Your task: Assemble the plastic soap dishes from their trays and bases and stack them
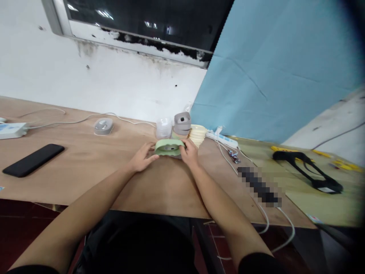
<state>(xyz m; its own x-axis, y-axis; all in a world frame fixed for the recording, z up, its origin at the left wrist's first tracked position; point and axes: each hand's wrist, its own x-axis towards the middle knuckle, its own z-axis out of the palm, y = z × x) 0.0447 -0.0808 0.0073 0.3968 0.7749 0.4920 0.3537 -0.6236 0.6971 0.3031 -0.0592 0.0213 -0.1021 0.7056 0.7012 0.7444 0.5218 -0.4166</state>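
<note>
A light green, oval, hollow plastic shell (pixel 169 142) is held between my two hands above the wooden table. It is tipped so that its inside faces me, and a greyish part with a small dark spot shows within. My left hand (pixel 143 156) takes its left end between fingers and thumb. At the right end, my right hand (pixel 189 154) grips it with the thumb on the near side. Just behind stand clear plastic cups or covers (pixel 164 128), a stack of grey oval shells (pixel 182 122) and a stack of cream-coloured shells (pixel 197 134).
A grey oval device (pixel 103 126) and a black phone (pixel 33 160) lie on the left. White power strips (pixel 13 130) sit at both sides, with cables trailing over the table (pixel 119 190). A black frame-like object (pixel 309 171) rests at right. A wall (pixel 119 83) closes the back.
</note>
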